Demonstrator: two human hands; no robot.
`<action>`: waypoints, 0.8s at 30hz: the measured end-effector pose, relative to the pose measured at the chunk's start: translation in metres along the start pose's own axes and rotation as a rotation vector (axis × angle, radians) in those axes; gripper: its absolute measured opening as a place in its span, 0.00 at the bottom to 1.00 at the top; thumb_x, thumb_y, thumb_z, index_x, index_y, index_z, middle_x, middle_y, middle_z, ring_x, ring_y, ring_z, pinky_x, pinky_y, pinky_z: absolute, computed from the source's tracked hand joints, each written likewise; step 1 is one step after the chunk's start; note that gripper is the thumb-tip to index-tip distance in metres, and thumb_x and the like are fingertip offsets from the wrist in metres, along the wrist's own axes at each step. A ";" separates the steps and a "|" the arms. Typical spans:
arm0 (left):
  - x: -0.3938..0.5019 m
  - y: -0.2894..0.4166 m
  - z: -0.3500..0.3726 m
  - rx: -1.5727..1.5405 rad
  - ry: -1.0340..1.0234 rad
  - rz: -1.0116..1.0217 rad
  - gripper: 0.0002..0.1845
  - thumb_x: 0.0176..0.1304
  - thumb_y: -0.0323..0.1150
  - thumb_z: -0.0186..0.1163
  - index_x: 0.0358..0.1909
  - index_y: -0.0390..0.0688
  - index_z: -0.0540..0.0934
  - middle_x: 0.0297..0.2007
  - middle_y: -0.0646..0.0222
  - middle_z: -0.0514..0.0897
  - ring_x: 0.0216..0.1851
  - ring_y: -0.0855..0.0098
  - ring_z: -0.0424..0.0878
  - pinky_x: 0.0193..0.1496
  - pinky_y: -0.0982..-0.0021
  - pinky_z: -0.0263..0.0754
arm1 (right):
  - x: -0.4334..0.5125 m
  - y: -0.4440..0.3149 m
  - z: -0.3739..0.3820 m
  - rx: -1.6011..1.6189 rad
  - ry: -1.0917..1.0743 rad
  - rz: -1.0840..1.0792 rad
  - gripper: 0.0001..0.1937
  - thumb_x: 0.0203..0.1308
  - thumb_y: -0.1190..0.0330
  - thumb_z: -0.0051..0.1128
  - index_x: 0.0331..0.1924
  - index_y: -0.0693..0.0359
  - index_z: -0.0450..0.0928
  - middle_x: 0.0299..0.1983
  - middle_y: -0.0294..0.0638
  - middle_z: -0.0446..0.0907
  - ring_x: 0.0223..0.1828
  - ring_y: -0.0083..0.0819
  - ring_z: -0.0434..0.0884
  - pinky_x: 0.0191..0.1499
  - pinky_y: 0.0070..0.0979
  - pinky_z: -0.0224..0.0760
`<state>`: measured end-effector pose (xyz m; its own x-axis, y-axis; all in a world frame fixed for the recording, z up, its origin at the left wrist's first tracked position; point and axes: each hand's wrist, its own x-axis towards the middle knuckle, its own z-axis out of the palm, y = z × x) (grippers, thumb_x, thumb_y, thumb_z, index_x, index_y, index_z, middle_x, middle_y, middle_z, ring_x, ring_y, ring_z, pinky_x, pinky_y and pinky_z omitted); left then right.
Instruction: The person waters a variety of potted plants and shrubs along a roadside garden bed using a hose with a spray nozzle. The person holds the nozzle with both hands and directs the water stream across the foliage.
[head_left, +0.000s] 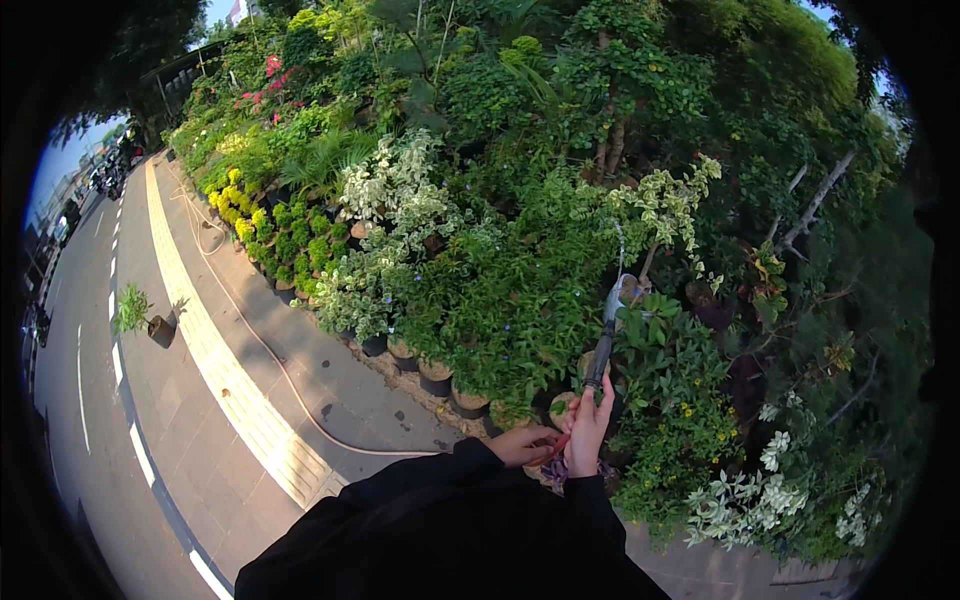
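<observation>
My right hand (589, 427) grips the rear of a dark hose nozzle (600, 356), which points away from me into the plants. From its tip a spray of water (616, 296) comes out, with a thin stream rising above it. Just to the left, my left hand (523, 445) has its fingers around an orange-red piece of hose (555, 451) below the nozzle. Dense green foliage (495, 300) stands beyond both hands. A leafy shrub (660, 322) is beside the nozzle on the right, and a variegated cream-and-green plant (664, 199) is behind the spray.
A pale hose (281, 367) trails along the paved sidewalk (202, 427) beside a yellow tactile strip (217, 360). One potted plant (160, 330) leans near the curb, by the road (82, 420). Several black pots (435, 381) line the bed's edge. Bare branches (817, 199) stick out at right.
</observation>
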<state>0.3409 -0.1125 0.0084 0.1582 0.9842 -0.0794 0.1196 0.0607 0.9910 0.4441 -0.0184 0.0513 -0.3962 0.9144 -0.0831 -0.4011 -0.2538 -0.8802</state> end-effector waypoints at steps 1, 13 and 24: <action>0.000 0.001 -0.001 0.000 0.008 0.025 0.17 0.61 0.29 0.49 0.53 0.40 0.71 0.39 0.66 0.77 0.39 0.74 0.75 0.43 0.72 0.70 | 0.000 -0.001 0.000 -0.030 0.024 0.010 0.24 0.69 0.68 0.40 0.66 0.51 0.49 0.24 0.33 0.67 0.13 0.14 0.59 0.14 0.13 0.51; -0.003 -0.009 -0.005 0.012 0.031 0.005 0.14 0.59 0.31 0.51 0.47 0.40 0.73 0.34 0.65 0.76 0.35 0.72 0.75 0.40 0.69 0.69 | 0.000 0.003 0.014 -0.084 -0.008 0.083 0.22 0.69 0.66 0.40 0.65 0.48 0.52 0.23 0.33 0.67 0.13 0.14 0.59 0.14 0.13 0.50; -0.013 -0.005 -0.007 0.048 0.108 0.061 0.10 0.63 0.33 0.51 0.42 0.40 0.73 0.29 0.68 0.78 0.31 0.76 0.75 0.36 0.71 0.70 | 0.003 0.015 0.015 -0.038 -0.054 0.139 0.24 0.69 0.68 0.41 0.66 0.49 0.49 0.24 0.34 0.67 0.13 0.15 0.59 0.14 0.14 0.51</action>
<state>0.3314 -0.1247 0.0056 0.0609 0.9981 -0.0044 0.1600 -0.0054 0.9871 0.4244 -0.0247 0.0453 -0.4901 0.8527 -0.1810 -0.3084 -0.3638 -0.8789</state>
